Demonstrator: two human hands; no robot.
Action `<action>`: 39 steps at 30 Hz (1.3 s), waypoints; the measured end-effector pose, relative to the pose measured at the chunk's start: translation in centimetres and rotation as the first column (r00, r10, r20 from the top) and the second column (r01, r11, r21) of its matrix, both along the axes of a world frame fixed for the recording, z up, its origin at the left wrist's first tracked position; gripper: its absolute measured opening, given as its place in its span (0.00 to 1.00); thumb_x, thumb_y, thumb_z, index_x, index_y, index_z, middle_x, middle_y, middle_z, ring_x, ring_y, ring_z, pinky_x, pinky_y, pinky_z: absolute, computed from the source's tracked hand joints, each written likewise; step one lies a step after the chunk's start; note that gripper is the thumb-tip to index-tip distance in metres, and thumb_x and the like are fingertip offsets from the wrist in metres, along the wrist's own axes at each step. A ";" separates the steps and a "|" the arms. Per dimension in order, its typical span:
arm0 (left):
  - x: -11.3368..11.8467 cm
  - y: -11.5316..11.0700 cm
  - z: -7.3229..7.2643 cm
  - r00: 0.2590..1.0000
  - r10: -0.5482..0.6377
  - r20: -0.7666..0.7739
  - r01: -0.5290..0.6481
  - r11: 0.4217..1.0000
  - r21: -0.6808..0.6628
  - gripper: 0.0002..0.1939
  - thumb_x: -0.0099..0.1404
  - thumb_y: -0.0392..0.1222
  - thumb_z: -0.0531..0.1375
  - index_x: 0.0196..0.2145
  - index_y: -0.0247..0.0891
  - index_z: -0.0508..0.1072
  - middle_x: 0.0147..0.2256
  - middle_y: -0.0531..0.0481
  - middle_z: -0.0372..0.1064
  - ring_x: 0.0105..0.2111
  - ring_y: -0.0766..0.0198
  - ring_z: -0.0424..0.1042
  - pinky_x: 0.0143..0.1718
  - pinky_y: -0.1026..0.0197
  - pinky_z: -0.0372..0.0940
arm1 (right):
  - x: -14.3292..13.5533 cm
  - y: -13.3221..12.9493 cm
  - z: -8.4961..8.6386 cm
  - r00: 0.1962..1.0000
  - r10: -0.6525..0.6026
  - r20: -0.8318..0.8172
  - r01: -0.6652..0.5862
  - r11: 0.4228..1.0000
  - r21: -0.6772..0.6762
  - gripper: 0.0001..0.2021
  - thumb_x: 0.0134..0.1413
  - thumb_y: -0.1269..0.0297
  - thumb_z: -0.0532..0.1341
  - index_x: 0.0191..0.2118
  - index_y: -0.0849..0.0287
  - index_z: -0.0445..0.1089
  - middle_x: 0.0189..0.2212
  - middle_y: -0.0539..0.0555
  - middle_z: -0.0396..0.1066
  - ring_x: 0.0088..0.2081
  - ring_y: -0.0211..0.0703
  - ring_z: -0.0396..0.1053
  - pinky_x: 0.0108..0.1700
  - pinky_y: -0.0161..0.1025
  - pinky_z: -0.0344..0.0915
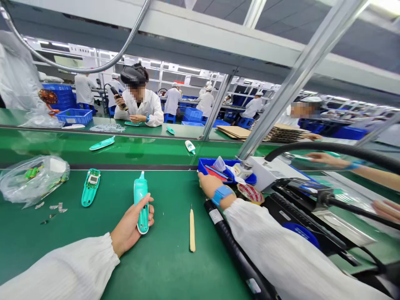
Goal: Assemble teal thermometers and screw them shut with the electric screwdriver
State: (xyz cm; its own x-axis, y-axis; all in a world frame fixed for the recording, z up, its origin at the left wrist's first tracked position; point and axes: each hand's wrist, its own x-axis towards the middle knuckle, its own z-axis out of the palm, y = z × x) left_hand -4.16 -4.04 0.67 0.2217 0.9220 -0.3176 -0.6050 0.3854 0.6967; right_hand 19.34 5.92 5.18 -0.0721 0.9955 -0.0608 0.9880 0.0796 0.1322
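My left hand [133, 221] is wrapped round a teal-and-white ear thermometer [141, 192], its white tip pointing away from me. My right hand [210, 185], with a blue wristband, reaches to the near left corner of a blue parts tray [229, 177]; its fingertips are hidden. Between my hands, a cream-handled tool [192, 233] with a thin metal tip lies on the green bench. An opened teal thermometer half [91, 188] with a circuit board and small screen lies left of my left hand.
A plastic bag [34, 177] of green parts and small clear scraps [59, 207] lie left. A black cylindrical tool [229, 237] lies beneath my right arm. A green belt [140, 154] carries a white thermometer [190, 146] and a teal shell [102, 143]. Co-workers sit beyond and right.
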 end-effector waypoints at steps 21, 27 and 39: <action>-0.1 -0.7 -0.4 0.996 -0.017 -0.090 0.015 1.000 -0.023 0.10 0.56 0.40 0.60 0.37 0.36 0.68 0.25 0.53 0.61 0.20 0.71 0.62 0.22 0.66 0.63 | -0.5 -1.0 -0.5 0.928 -0.162 -0.336 0.121 0.983 -0.141 0.15 0.56 0.61 0.56 0.47 0.63 0.62 0.45 0.57 0.64 0.42 0.44 0.65 0.42 0.46 0.65; -0.1 -0.6 0.0 0.997 -0.021 -0.070 0.018 0.999 -0.037 0.08 0.58 0.39 0.58 0.36 0.35 0.67 0.24 0.53 0.61 0.20 0.71 0.62 0.21 0.67 0.63 | -4.8 -3.8 2.4 0.798 -0.009 -0.603 0.002 1.000 -0.012 0.16 0.56 0.62 0.55 0.49 0.61 0.60 0.44 0.56 0.64 0.42 0.44 0.65 0.43 0.47 0.65; -0.8 1.7 0.0 0.985 -0.022 0.169 0.013 0.998 0.057 0.23 0.60 0.59 0.50 0.28 0.33 0.65 0.20 0.50 0.63 0.17 0.67 0.64 0.19 0.65 0.59 | -12.3 -9.0 -1.3 0.077 -0.131 -0.988 -0.406 0.901 -0.151 0.17 0.52 0.67 0.53 0.49 0.58 0.55 0.27 0.47 0.60 0.26 0.31 0.63 0.33 0.34 0.64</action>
